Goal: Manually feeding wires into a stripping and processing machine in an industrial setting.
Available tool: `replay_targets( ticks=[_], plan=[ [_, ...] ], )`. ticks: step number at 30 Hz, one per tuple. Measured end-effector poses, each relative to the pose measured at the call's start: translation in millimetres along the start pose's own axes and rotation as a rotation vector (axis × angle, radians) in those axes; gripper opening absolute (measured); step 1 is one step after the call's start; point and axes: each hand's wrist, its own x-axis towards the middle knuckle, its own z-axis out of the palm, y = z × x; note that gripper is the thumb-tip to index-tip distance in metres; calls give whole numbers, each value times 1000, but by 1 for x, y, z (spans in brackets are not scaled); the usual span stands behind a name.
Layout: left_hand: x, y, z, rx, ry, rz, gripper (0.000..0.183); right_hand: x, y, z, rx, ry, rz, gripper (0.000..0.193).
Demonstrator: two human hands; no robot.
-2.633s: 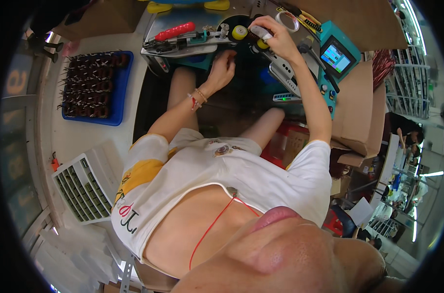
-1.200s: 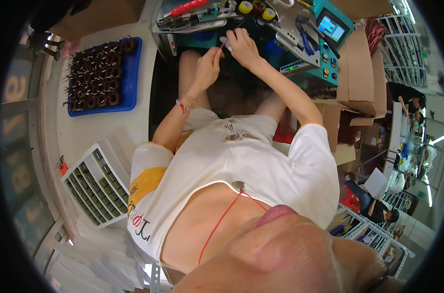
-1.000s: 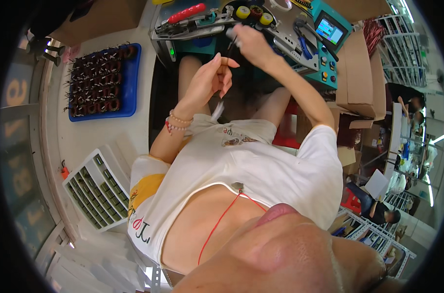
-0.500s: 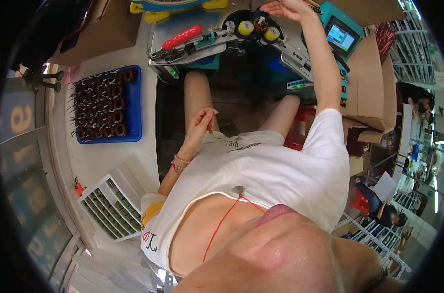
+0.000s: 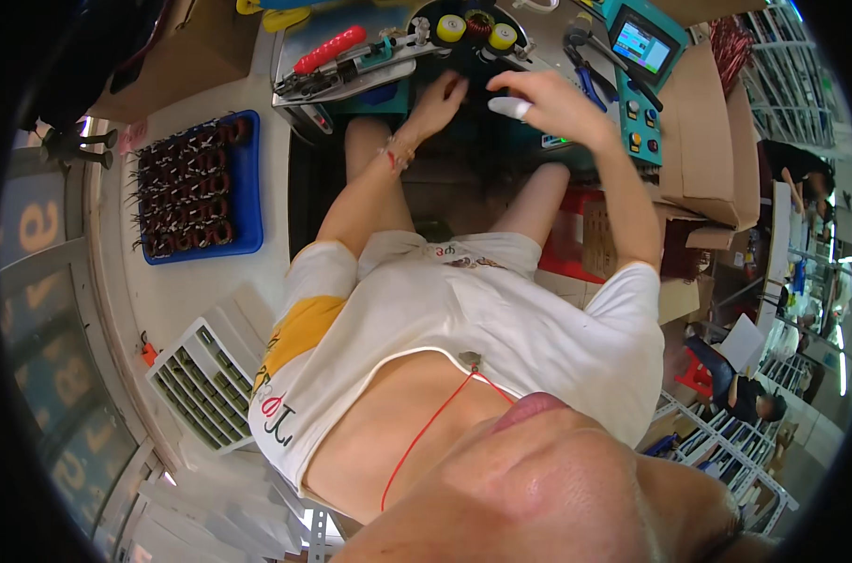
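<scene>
My left hand (image 5: 437, 106) is just in front of the winding machine, its thumb and fingers curled together; whatever they hold is too small to make out. Facing it across a small gap is my right hand (image 5: 552, 105), with a white cover on the thumb and the index finger stretched toward the left hand. Thumb and index finger are apart, and nothing shows between them. Beyond the hands, a copper-wound ring coil (image 5: 479, 22) sits between two yellow rollers (image 5: 451, 29) of the machine. A toggle clamp with a red handle (image 5: 329, 50) lies left of the rollers.
On the left table, a blue tray (image 5: 248, 211) holds rows of wound coils. A white grille-like panel (image 5: 203, 383) is nearer me. At right are blue-handled pliers (image 5: 592, 86), a teal control box with a screen (image 5: 644, 52) and cardboard boxes (image 5: 712, 141). People sit further off.
My right hand has come back from beyond the rollers to the machine's front. My left hand has risen from my lap to meet it. A small green light at left now shows red.
</scene>
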Motion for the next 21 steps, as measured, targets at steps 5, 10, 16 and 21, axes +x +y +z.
replay_targets(
  ticks=[5,10,16,21],
  plan=[
    [-79,98,-16,-106,95,-118,31,9,0,66,-338,318,-92,42],
    [-92,204,-53,-85,48,239,51,31,-2,35,-384,488,-405,11],
    [-97,223,-84,-54,305,657,31,84,54,-84,45,132,-138,28],
    [-118,165,-81,-260,200,28,20,101,75,-98,299,-88,-27,26]
  ],
)
